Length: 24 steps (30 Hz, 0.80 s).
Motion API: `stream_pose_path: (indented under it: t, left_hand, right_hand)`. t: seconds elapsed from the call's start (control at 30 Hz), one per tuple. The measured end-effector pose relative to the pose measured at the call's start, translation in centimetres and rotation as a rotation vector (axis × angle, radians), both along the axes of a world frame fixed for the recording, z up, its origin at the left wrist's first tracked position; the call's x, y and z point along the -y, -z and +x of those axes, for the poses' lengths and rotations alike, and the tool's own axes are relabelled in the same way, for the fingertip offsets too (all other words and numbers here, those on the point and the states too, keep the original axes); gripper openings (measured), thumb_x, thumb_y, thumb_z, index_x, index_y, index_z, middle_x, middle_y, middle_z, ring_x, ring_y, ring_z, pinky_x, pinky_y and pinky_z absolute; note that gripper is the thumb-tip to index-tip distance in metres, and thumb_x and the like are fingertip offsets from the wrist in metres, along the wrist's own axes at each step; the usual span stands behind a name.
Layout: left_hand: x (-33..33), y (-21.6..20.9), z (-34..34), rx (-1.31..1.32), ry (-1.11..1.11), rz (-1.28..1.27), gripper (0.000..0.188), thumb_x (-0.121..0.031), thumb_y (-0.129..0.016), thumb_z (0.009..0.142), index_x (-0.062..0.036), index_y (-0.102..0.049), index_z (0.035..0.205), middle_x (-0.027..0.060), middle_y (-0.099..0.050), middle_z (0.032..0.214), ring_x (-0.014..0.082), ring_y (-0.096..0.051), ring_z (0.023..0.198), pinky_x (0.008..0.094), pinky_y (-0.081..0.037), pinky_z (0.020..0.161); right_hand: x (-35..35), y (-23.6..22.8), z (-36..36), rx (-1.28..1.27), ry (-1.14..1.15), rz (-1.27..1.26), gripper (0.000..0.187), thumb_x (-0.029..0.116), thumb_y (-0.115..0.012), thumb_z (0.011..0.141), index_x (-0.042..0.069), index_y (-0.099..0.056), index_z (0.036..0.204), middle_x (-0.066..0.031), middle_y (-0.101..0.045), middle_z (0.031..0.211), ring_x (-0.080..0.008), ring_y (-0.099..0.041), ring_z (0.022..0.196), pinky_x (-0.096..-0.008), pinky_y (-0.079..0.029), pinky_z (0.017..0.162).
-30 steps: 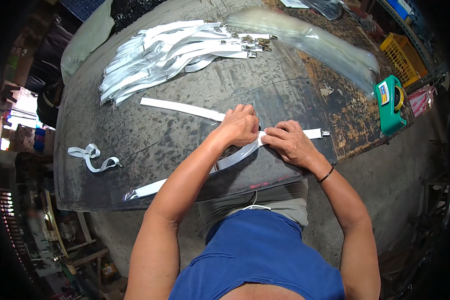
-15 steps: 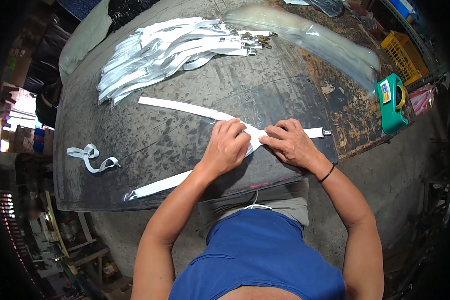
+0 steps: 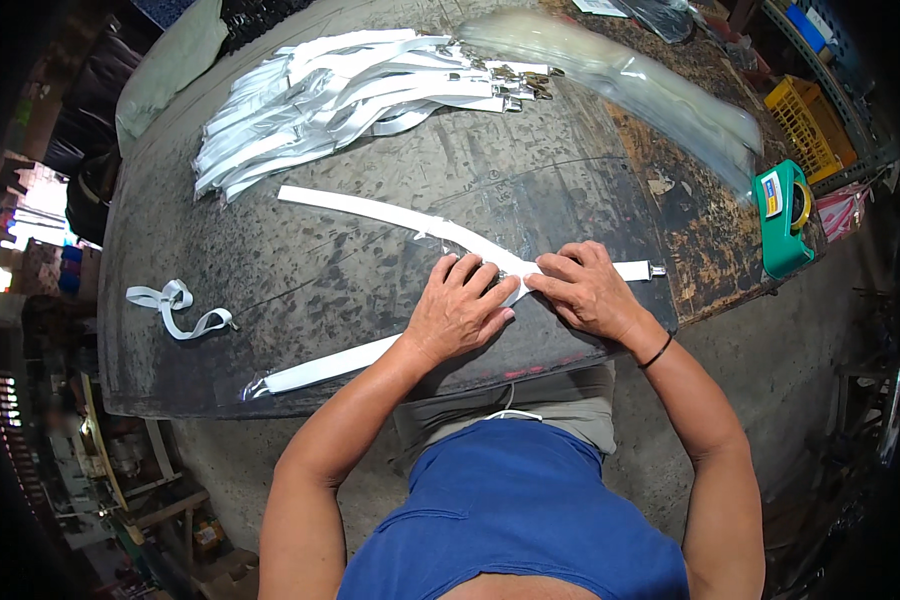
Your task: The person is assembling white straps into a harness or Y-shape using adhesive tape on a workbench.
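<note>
A pair of white suspenders point(image 3: 365, 205) lies spread on the table in a sideways Y, two straps running left and one short tail with a metal clip point(image 3: 657, 271) to the right. My left hand point(image 3: 463, 308) rests with bent fingers on the nearer strap, just left of where the straps cross, and hides part of it. On the crossing my right hand point(image 3: 585, 287) is closed, thumb and fingers pressing the band. The near strap's left end point(image 3: 258, 388) is in clear plastic.
A heap of white suspenders point(image 3: 320, 100) with metal clips lies at the back, beside a stack of clear plastic sleeves point(image 3: 620, 75). A green tape dispenser point(image 3: 785, 220) stands at the right edge. A loose curled white strap point(image 3: 175, 305) is at the left. A yellow crate point(image 3: 810, 120) stands beyond.
My left hand has slid toward me off the far strap, uncovering more of it near the crossing. My right hand stays on the crossing.
</note>
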<state>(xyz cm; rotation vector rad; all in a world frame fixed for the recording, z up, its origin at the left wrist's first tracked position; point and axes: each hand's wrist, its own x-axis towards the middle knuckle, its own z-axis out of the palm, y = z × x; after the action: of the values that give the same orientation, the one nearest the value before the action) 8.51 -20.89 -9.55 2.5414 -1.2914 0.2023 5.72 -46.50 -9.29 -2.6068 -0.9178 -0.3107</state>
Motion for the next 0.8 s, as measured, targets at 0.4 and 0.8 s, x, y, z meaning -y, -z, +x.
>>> stream_pose_path:
  t: [0.4, 0.8]
  left_hand:
    - [-0.4, 0.0, -0.1, -0.022, 0.004, -0.042, 0.041, -0.037, -0.067, 0.09, -0.0179, -0.061, 0.126, 0.0086, -0.057, 0.118, 0.0302, -0.05, 0.119, 0.0513, -0.037, 0.103]
    - [1.1, -0.6, 0.5, 0.012, 0.054, -0.095, 0.037, -0.036, -0.068, 0.088, -0.0159, -0.063, 0.119, 0.0076, -0.057, 0.11, 0.0289, -0.051, 0.113, 0.048, -0.038, 0.098]
  right_hand:
    - [-0.8, 0.3, -0.7, 0.035, 0.027, 0.037, 0.034, 0.016, -0.072, 0.083, 0.019, -0.067, 0.117, -0.0024, -0.061, 0.116, -0.0259, -0.055, 0.108, -0.0428, -0.042, 0.094]
    - [8.2, -5.4, -8.3, 0.012, 0.59, 0.448, 0.018, 0.003, -0.071, 0.087, 0.004, -0.07, 0.105, -0.009, -0.065, 0.097, -0.0235, -0.063, 0.088, -0.0326, -0.051, 0.078]
